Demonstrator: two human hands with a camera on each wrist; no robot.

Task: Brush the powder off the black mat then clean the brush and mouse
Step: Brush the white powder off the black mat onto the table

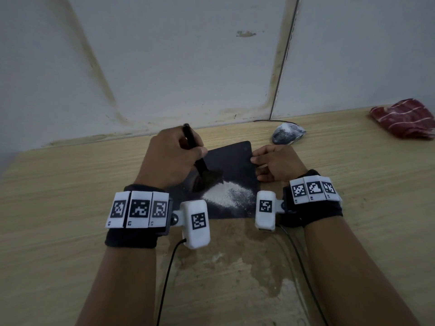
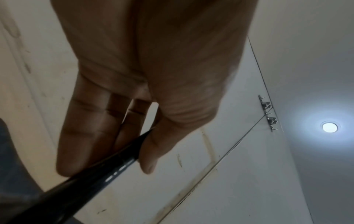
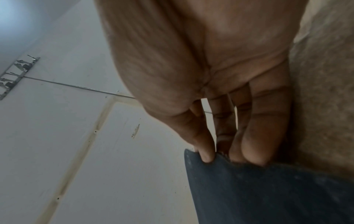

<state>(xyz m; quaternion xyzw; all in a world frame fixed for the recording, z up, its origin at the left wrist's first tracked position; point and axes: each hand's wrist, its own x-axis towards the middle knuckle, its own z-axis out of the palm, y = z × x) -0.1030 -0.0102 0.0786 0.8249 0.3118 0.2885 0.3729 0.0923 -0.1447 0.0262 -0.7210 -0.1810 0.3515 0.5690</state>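
A black mat (image 1: 231,158) lies on the wooden table with a heap of white powder (image 1: 226,192) on its near part. My left hand (image 1: 173,158) grips a black brush (image 1: 195,151) like a pen, its bristles (image 1: 210,177) down on the mat just behind the powder. In the left wrist view the brush handle (image 2: 99,177) runs between my thumb and fingers. My right hand (image 1: 274,162) pinches the mat's right edge, thumb on top; the right wrist view shows the fingertips (image 3: 207,156) on the mat (image 3: 268,191). A powder-dusted mouse (image 1: 288,136) sits behind the mat at the right.
A red striped cloth (image 1: 406,118) lies at the table's far right. The white wall (image 1: 164,67) stands right behind the table. Spilled powder dusts the table (image 1: 233,255) in front of the mat. Wrist-camera cables trail toward me.
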